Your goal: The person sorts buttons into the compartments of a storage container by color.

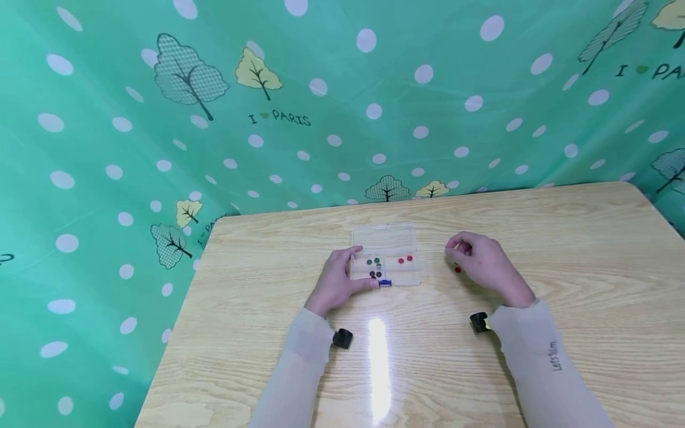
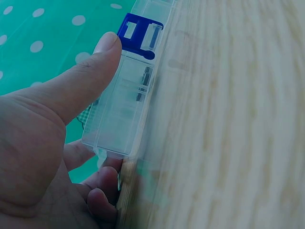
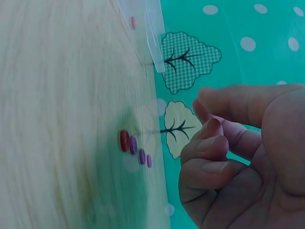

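We see the left hand (image 1: 339, 276) gripping the open clear box (image 1: 407, 279) with its thumb at the blue latch (image 2: 139, 37), while the right hand (image 1: 484, 261) curls, thumb and fingertip close together, around what we cannot tell, if anything. Near it lie a red piece (image 3: 125, 140) and purple pieces (image 3: 133, 145); green, dark and red discs (image 1: 377, 260) sit inside the box, on a wood-grained counter (image 1: 257, 291) before dotted green cloth (image 1: 321, 148).

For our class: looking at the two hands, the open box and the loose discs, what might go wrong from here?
1. The right hand may knock the loose discs, which lie close together on the table, and scatter them.
2. The box is open, so if the left hand, which grips it, tilts it, the green discs and red discs inside might spill or mix.
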{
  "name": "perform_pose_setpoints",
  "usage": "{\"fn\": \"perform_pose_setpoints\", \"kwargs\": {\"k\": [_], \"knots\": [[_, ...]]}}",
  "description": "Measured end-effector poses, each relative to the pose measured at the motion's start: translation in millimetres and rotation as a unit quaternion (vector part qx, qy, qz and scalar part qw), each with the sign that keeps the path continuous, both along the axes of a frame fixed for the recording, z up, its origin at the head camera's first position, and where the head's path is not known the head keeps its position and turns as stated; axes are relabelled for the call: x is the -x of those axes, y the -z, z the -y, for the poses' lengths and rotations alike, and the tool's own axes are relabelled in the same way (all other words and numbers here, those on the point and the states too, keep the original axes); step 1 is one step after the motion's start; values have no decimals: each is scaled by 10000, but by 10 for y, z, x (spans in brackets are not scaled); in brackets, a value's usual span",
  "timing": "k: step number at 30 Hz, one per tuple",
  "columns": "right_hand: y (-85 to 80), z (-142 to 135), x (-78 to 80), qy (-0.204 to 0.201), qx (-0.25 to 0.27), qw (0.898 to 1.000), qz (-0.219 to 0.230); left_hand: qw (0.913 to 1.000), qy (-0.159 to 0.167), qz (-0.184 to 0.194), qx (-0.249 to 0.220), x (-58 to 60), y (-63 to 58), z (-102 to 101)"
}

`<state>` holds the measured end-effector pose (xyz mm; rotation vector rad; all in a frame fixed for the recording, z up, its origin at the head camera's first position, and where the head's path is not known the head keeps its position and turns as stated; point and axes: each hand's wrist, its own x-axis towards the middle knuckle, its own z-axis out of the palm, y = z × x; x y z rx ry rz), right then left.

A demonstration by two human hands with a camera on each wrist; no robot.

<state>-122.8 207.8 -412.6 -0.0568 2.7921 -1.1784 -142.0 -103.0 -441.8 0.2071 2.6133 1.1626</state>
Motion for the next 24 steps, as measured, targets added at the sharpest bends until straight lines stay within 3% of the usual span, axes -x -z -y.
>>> {"fn": "perform_pose_setpoints", "kwargs": {"k": [8, 24], "knots": [[23, -74, -8, 2, 24, 10000, 95, 10000, -10, -1, 39, -5, 9, 4], [68, -238, -24, -361, 146, 9990, 234, 10000, 2, -1, 4, 10, 8, -2]]}}
